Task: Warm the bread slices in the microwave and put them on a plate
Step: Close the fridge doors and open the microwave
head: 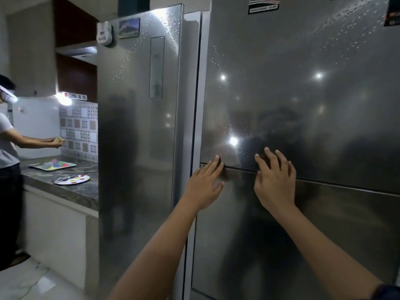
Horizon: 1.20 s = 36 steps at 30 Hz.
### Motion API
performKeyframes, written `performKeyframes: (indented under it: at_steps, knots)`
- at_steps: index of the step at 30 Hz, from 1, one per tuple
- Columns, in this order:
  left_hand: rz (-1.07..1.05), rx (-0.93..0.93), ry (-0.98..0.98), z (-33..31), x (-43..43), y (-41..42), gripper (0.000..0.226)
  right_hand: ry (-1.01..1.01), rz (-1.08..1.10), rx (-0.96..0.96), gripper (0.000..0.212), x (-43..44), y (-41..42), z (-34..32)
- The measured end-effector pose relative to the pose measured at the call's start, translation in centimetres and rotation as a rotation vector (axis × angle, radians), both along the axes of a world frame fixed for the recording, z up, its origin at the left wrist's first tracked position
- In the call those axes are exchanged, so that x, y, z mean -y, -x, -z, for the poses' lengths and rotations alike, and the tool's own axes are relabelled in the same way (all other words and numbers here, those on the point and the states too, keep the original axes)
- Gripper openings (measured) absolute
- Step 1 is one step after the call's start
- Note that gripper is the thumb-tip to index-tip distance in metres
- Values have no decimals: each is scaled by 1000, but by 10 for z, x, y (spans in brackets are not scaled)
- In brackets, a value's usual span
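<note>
A large steel fridge fills the right of the view, with an upper door and a lower door split by a dark seam. My left hand rests flat near the seam's left end, fingertips at the gap. My right hand lies flat across the seam, fingers spread, holding nothing. No bread, microwave or plate for the bread is in sight.
A second steel fridge stands to the left. Beyond it a dark stone counter carries a tray with coloured pieces and a white plate. A person stands at that counter.
</note>
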<state>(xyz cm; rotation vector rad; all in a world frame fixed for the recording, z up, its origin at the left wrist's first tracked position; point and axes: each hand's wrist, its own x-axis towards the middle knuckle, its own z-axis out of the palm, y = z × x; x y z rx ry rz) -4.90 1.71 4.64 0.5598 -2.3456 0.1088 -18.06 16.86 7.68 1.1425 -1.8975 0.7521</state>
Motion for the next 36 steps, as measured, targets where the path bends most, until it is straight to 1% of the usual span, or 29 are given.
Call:
performKeyframes:
  at_steps: [3,7,11,13,16,18,21,27,31,34,36]
  knots:
    - [-34,-21,-57,11,19,-26,60,-4,-119,25,40,22,-17,4]
    - [-142,-30,-123,24,67,-93,60,-18,-364,101,40,78,-67,12]
    - [-260,-47,-170,31,124,-185,61,-12,-541,135,41,154,-147,29]
    - [-304,-78,-209,32,154,-235,60,-55,-620,145,41,194,-192,37]
    - [-393,-100,-258,37,199,-309,59,-156,-723,104,42,253,-256,48]
    - [-451,-63,-261,41,228,-356,58,-215,-761,93,43,291,-295,55]
    - [-535,-34,-262,49,267,-421,57,-295,-797,136,44,345,-350,71]
    - [-673,-90,-313,63,338,-514,56,-436,-790,186,42,443,-421,91]
    - [-708,-137,-336,71,399,-542,55,-470,-792,212,41,511,-446,97]
    - [-718,-164,-343,77,452,-546,55,-515,-811,209,41,568,-454,98]
    - [-715,-185,-346,77,493,-543,55,-500,-822,208,40,614,-454,95]
